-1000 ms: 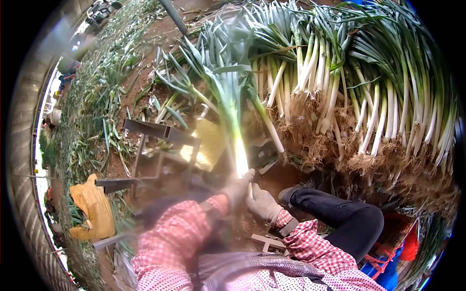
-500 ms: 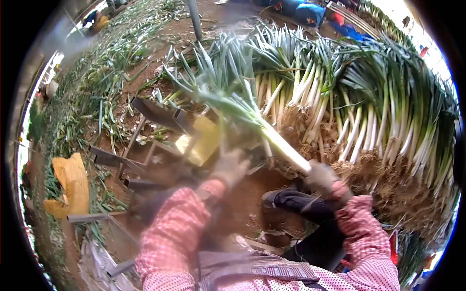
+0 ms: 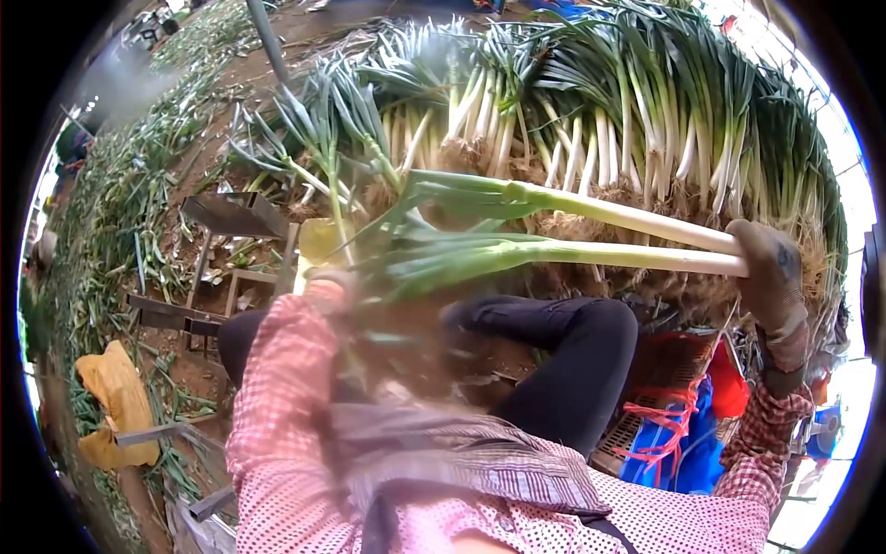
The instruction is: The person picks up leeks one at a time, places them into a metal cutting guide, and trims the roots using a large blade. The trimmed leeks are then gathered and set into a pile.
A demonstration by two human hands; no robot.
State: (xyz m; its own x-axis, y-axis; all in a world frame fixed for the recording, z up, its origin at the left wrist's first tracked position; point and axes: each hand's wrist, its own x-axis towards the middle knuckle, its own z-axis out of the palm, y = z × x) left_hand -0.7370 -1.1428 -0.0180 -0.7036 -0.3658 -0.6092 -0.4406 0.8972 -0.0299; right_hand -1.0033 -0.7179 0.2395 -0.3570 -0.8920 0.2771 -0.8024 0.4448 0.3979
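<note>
In my right hand (image 3: 771, 268), gloved and closed, I grip two leeks (image 3: 637, 257) by their white root ends, at the right. Their stalks reach leftward across my lap, and the green tops fan out and blur near the middle. My left hand (image 3: 328, 288) is smeared by motion at the left, close to the leaf ends and a thin green stalk. Its fingers cannot be made out. Behind, a long row of leeks (image 3: 637, 138) lies with roots toward me and green tops away.
A metal frame (image 3: 235, 217) stands at left, with a yellow piece (image 3: 318, 242) beside it. An orange-yellow sheet (image 3: 120, 402) lies on the leaf-strewn ground. At right is a crate (image 3: 660, 369) with pink string (image 3: 669, 425) and blue plastic (image 3: 697, 452). A grey post (image 3: 268, 42) rises behind.
My right hand has moved right and up with the leeks, which now stretch nearly level. My left hand has shifted left. The view has turned right, showing the crate.
</note>
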